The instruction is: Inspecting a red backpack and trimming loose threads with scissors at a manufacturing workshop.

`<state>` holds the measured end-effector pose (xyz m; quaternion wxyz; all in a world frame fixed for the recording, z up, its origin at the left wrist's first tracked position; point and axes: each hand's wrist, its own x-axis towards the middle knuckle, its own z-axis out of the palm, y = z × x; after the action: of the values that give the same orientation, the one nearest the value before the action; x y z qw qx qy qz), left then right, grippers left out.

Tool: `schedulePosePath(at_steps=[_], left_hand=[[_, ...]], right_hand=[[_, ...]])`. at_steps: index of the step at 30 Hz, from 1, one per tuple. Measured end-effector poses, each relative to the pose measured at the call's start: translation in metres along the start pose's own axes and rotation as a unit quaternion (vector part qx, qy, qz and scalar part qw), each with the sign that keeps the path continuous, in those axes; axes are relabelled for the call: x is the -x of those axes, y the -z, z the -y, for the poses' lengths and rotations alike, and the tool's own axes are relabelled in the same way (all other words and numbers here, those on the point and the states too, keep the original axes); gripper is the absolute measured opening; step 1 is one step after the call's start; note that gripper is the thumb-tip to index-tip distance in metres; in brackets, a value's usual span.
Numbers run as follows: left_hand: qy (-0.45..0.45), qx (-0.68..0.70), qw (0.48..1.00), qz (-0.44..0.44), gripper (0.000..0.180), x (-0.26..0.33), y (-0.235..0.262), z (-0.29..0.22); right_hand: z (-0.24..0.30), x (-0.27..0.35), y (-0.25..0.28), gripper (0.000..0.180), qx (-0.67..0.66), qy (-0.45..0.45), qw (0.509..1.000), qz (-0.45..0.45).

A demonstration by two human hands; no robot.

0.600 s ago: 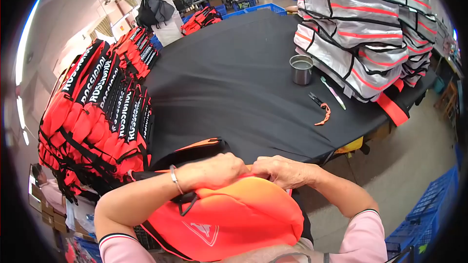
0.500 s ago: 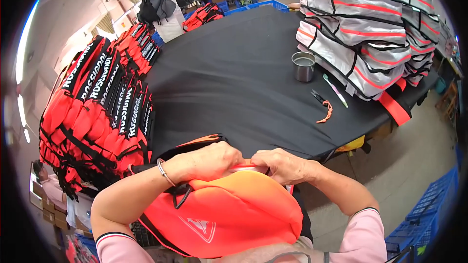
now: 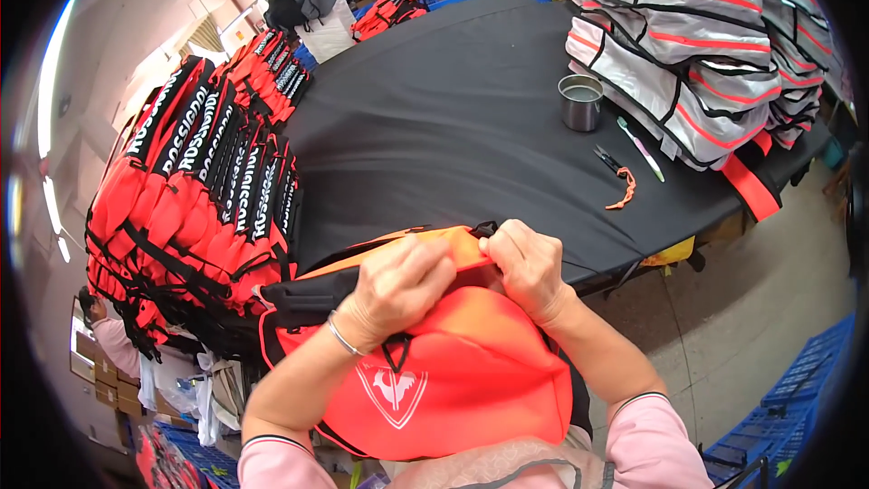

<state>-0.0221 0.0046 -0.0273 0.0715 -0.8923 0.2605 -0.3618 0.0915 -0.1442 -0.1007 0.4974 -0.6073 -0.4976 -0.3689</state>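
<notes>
An orange-red backpack [image 3: 453,389] with black panels lies against my body at the near edge of the table, a pale emblem on its lower face. My left hand [image 3: 403,281], slightly blurred, is closed on the orange fabric by the bag's upper opening. A little to the right, my right hand [image 3: 527,264] pinches the same upper edge next to a black strip. The fingertips of both hands are partly hidden by the fabric and knuckles. Below my left wrist a black cord loop [image 3: 396,353] sticks out from the bag.
A black cloth [image 3: 425,118] covers the table. Stacked red-and-black bags [image 3: 195,208] stand at left; grey-white pieces with orange stripes [image 3: 697,45] are piled at right. Between lie a metal cup [image 3: 580,104], a toothbrush [image 3: 641,150] and thread snips [image 3: 612,163]. Blue crates [image 3: 787,398] stand lower right.
Both hands have risen with the bag's upper edge, and the right hand has turned more upright. More of the bag's orange and black upper side shows. The whole view has shifted slightly.
</notes>
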Motion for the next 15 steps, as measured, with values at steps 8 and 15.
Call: schedulePosePath(at_steps=[8, 15], left_hand=[[0.041, 0.077, 0.996, -0.008, 0.016, 0.035, -0.008, -0.01], [0.136, 0.059, 0.983, 0.109, 0.039, 0.017, -0.014, -0.006]], right_hand=[[0.005, 0.034, -0.005, 0.015, 0.02, 0.034, 0.999, 0.028], [0.004, 0.044, -0.007, 0.02, 0.011, -0.033, 0.996, 0.081]])
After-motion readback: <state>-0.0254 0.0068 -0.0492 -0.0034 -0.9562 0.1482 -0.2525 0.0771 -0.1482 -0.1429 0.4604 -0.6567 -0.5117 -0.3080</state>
